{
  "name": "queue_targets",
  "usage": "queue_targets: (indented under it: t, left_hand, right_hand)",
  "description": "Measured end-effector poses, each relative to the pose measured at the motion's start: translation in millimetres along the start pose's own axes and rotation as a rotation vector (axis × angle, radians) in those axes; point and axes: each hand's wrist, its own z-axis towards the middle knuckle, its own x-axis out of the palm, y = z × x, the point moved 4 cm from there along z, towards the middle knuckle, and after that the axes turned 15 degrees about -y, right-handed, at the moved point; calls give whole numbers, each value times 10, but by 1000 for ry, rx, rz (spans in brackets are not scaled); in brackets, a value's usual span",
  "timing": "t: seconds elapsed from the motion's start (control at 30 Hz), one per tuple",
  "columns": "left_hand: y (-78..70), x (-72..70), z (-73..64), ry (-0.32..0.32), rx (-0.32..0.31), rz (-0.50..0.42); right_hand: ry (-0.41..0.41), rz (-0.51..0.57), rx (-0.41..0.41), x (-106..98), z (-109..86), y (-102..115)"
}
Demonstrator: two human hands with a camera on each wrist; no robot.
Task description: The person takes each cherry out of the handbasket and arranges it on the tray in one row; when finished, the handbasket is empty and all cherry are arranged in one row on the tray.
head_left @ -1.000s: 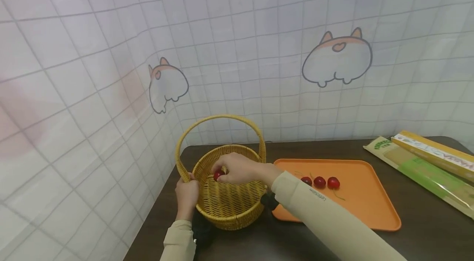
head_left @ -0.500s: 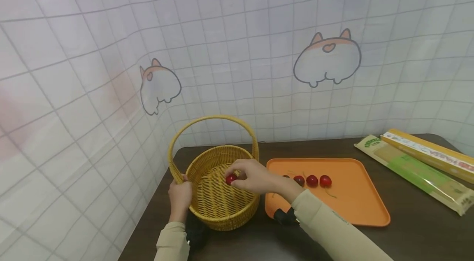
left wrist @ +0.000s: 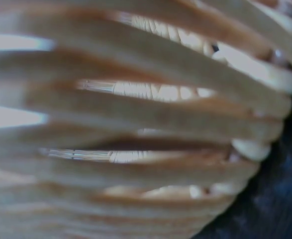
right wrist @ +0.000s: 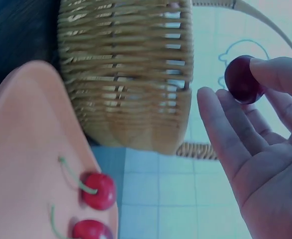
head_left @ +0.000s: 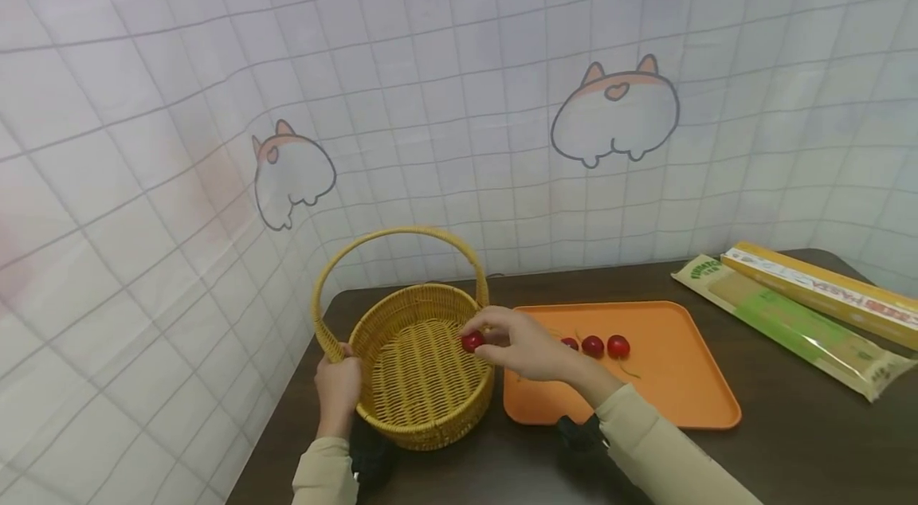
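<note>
My left hand (head_left: 337,389) grips the yellow wicker basket (head_left: 426,435) where its tall arched handle meets the left rim. Basket weave fills the left wrist view up close, and the hand does not show there. Thumb and fingertips of my right hand (head_left: 527,346) pinch a dark red cherry (head_left: 472,342) above the basket's right rim. In the right wrist view this cherry (right wrist: 241,79) is between thumb and fingers, beside the basket's wall (right wrist: 126,74). Several stemmed cherries (head_left: 593,346) lie on the orange tray (head_left: 674,393), partly hidden behind the right hand and wrist.
The orange tray lies just right of the basket on the dark table (head_left: 516,465). At the far right are a green and beige packet (head_left: 789,326) and a long yellow box (head_left: 825,286). A white gridded curtain (head_left: 445,131) with cartoon animals stands behind and at left.
My right hand has moved right with the cherry, from over the basket's inside to its right rim. The left hand keeps its grip. The head view has turned slightly right.
</note>
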Motion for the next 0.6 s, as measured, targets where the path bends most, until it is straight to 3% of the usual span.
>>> queue_targets:
  t: [0.33,0.6]
  left_hand:
    - [2,-4,0,-11,10,1]
    - [3,4,3,-11,27,13]
  right_hand:
    - [-27,68,51,-246,-153,-155]
    - [-82,35,95,-565,-281,-286]
